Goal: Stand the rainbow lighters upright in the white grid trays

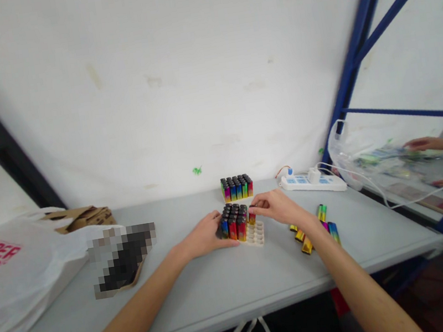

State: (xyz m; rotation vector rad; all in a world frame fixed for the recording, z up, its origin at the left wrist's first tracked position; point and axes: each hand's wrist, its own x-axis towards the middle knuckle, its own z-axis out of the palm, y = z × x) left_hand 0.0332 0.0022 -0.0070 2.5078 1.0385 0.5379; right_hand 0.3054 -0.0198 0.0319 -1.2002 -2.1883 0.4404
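Observation:
A cream tray (256, 235) with round holes lies on the table, its left part filled with upright, shiny coloured lighters (234, 230) with black tops. My left hand (205, 236) is wrapped around the tray's left side, thumb along the near edge and fingers at the far side. Between the fingertips of my right hand (276, 206) is a single red-gold lighter (252, 217), upright above the tray beside the filled rows. Several loose lighters (307, 245) lie on the table to the right, partly hidden by my right forearm.
Behind stands a second full block of lighters (237, 187). A white power strip (312, 182) with cables is at the back right. At the left are a blurred-out dark object (125, 260), a white plastic bag (24, 276) and cardboard (86, 217). Another person's hand (424, 144) shows beyond the blue frame.

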